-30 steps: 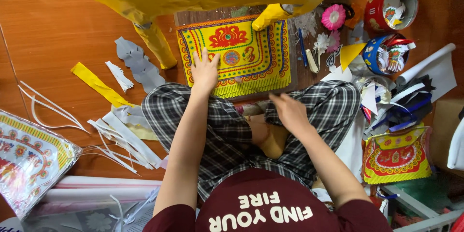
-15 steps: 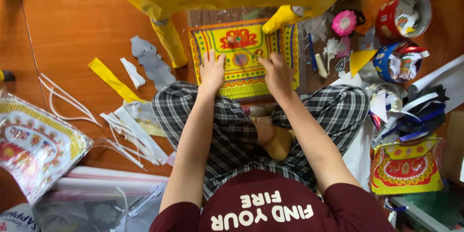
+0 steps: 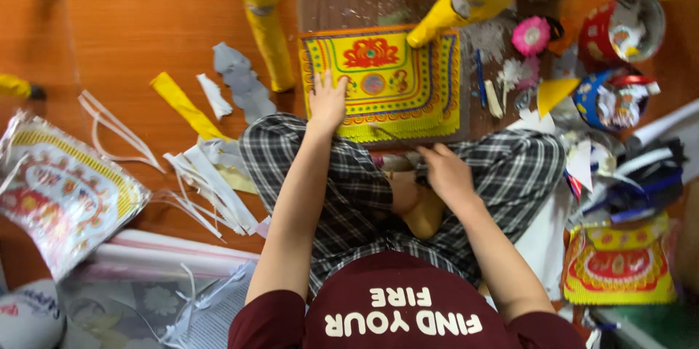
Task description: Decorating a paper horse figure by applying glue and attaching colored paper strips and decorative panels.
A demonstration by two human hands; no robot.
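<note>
Comparing with half a second ago, we log our right hand [image 3: 445, 173] withdrawn from the yellow ornamental paper panel [image 3: 386, 83] to its near edge, fingers curled, grip unclear. Our left hand [image 3: 328, 100] stays flat, fingers spread, pinning the panel's left border, holding nothing.

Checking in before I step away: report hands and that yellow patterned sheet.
Left hand flat on the yellow patterned sheet, fingers spread. Right hand at the board's near edge, grip unclear. Yellow paper figure's leg rests on the sheet's top.
</note>
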